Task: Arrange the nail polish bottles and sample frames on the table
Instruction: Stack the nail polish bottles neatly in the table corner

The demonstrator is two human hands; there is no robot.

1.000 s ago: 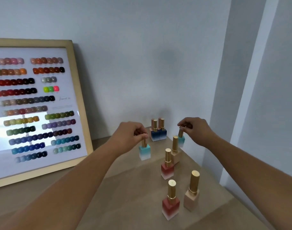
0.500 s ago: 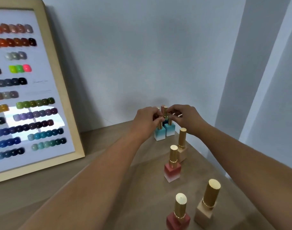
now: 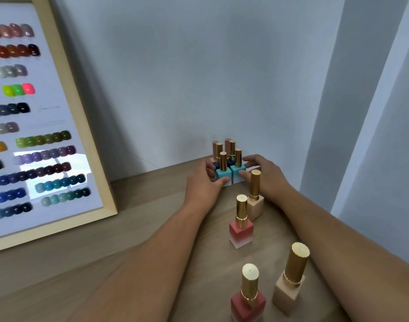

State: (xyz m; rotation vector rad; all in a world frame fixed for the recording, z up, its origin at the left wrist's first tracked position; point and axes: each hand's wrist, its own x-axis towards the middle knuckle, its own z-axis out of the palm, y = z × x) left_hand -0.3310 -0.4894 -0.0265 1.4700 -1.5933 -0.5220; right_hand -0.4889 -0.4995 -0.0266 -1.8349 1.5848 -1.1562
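Observation:
Two light blue nail polish bottles stand side by side near the table's back corner, the left one (image 3: 222, 175) and the right one (image 3: 238, 173). Dark blue bottles (image 3: 231, 161) and pink ones (image 3: 214, 148) stand right behind them in rows. My left hand (image 3: 202, 184) holds the left light blue bottle's base between thumb and fingers. My right hand (image 3: 262, 174) has its fingers spread, its thumb touching the right light blue bottle's side. The wooden sample frame (image 3: 107, 201), filled with colour swatches, leans on the wall at left.
Between my forearms stand a beige bottle (image 3: 255, 202) and a pink bottle (image 3: 241, 231). Nearer me are another pink bottle (image 3: 248, 303) and a beige one (image 3: 289, 292). The wooden table (image 3: 133, 240) meets the wall behind and ends at right.
Both hands carried the light blue bottles back and set them down together before the dark blue pair. My hands slid from the caps down to the bases.

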